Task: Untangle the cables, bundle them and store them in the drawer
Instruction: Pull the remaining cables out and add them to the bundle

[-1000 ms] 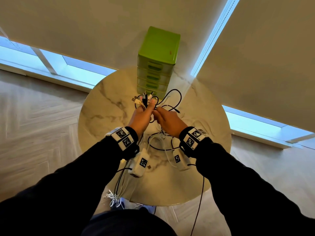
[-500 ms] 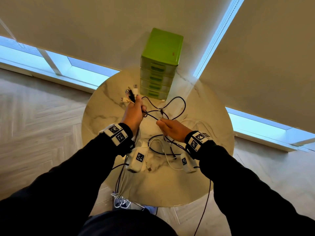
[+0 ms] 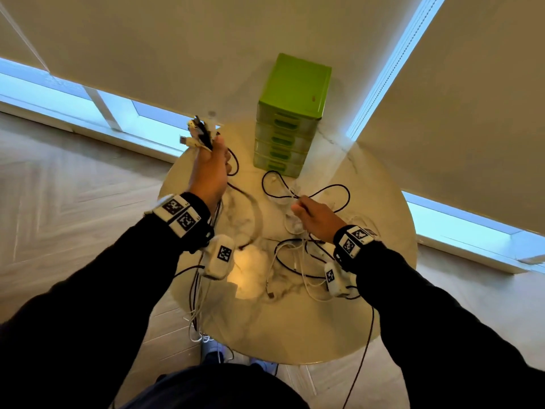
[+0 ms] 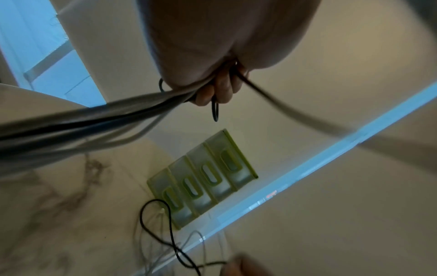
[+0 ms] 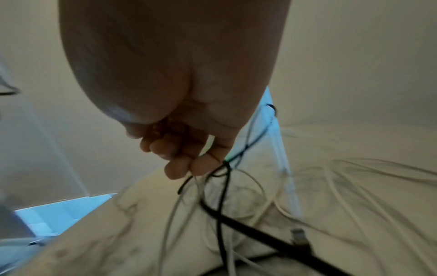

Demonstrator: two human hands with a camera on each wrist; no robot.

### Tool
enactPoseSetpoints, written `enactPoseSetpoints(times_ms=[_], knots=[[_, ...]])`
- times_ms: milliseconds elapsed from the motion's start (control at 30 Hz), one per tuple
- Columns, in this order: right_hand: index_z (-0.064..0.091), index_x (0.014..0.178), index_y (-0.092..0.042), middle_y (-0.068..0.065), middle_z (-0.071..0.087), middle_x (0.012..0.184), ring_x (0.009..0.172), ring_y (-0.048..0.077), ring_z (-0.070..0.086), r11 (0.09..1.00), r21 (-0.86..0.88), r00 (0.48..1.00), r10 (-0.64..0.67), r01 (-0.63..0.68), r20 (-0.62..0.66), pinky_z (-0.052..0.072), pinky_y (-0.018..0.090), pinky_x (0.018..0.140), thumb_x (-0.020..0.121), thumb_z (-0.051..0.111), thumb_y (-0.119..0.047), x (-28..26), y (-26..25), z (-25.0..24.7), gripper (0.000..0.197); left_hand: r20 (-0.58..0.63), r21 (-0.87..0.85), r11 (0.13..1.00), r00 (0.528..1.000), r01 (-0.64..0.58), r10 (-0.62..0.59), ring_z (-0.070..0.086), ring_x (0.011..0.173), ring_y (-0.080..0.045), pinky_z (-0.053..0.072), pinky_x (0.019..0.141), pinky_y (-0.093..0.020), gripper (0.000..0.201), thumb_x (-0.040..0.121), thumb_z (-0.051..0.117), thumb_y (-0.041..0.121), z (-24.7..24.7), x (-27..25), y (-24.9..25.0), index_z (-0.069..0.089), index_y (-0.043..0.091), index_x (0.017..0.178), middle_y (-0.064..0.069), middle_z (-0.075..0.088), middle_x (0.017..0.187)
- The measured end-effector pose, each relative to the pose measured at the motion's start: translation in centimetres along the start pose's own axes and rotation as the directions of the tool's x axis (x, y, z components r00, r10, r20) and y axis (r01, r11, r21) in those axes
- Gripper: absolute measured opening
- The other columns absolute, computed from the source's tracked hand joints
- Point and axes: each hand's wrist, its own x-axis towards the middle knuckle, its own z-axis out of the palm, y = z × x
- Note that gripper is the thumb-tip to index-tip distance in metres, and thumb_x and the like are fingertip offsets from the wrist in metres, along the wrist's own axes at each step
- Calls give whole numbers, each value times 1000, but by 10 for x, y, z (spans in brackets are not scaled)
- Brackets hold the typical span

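Left hand (image 3: 210, 172) grips cable ends (image 3: 198, 136) raised | right hand (image 3: 317, 215) pinches black and apparently white cables (image 3: 306, 196) | worktop (image 3: 380, 208)

Round marble table (image 3: 295, 335); herringbone wood floor (image 3: 73, 187); beige blinds (image 3: 177, 54); bright windows (image 3: 124, 113).

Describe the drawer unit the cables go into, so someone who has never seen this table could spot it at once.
Start at the round marble table. At its far edge, against the wall, stands the green drawer unit: a small upright tower of stacked drawers, all closed. Nothing else on the table is a box or bright lime green; around it lie only loose black and white cables.
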Motion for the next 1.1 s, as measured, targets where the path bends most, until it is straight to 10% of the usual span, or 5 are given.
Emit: enactPoseSetpoints(times_ms=[267,467,633,800,1100], knots=[[63,106,-13,6,72,96,89,20,69,923,384,998,-46,22,53,53,40,85,105,33,-48,-27,-65,-23,46,200,267,957,978,-114,60,47,135,-31,36,115,-46,54,107,34,43,45,-40,-16,36,11,150,-18,51,144],[66,104,-2,8,71,92,81,7,67,915,390,993,-116,101,14,53,19,76,100,58,-26,-72,-75,-25,25,410,210,956,906,-205,105,48,122,-41,42,103,-45,46,107,39,39,79,-65,-22,46,6,139,-30,55,127],[57,111,8,22,71,103,96,36,70,883,470,999,-26,13,21,55,53,90,96,62,-8,-101,-63,-21,22,496,183,975,868,-126,19,56,119,-21,42,109,-40,43,105,42,45,100,-87,-20,52,17,136,-1,62,122],[45,110,-8,9,72,88,81,27,70,966,216,990,137,-141,32,57,46,84,100,44,-7,-130,-41,-30,10,627,213,958,779,-191,16,53,126,-27,39,112,-43,45,106,41,43,125,-103,-22,51,14,140,-13,59,134],[46,112,-16,3,58,75,61,18,65,900,277,831,422,-336,-364,57,34,66,105,40,-34,-206,16,-56,20,768,189,971,638,-143,-56,44,63,-8,37,62,-25,25,106,44,40,160,-147,-37,60,24,96,17,50,64]])
